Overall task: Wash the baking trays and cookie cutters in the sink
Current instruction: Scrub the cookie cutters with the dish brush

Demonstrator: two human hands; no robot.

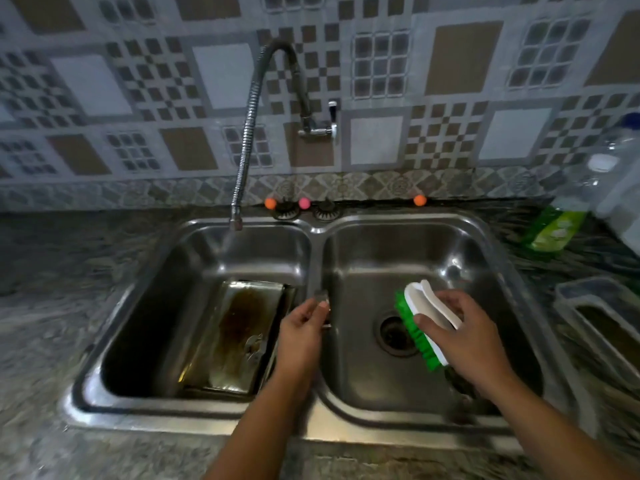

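A steel double sink (pixel 313 258) fills the view. A stained metal baking tray (pixel 232 327) lies tilted in the left basin, with a small metal cookie cutter (pixel 254 344) on it. My left hand (pixel 301 336) is above the divider, pinching a small metal cookie cutter (pixel 322 295) between thumb and fingers. Over the right basin, near the drain (pixel 394 336), my right hand (pixel 464 337) grips a scrub brush (pixel 424 317) with a white handle and green bristles.
A flexible faucet hose (pixel 244 143) ends above the left basin. A green dish soap bottle (pixel 554 226) and a clear plastic bottle (pixel 609 157) stand at the right. Another tray (pixel 602 306) rests on the right counter. Dark granite counter (pixel 69 306) surrounds the sink.
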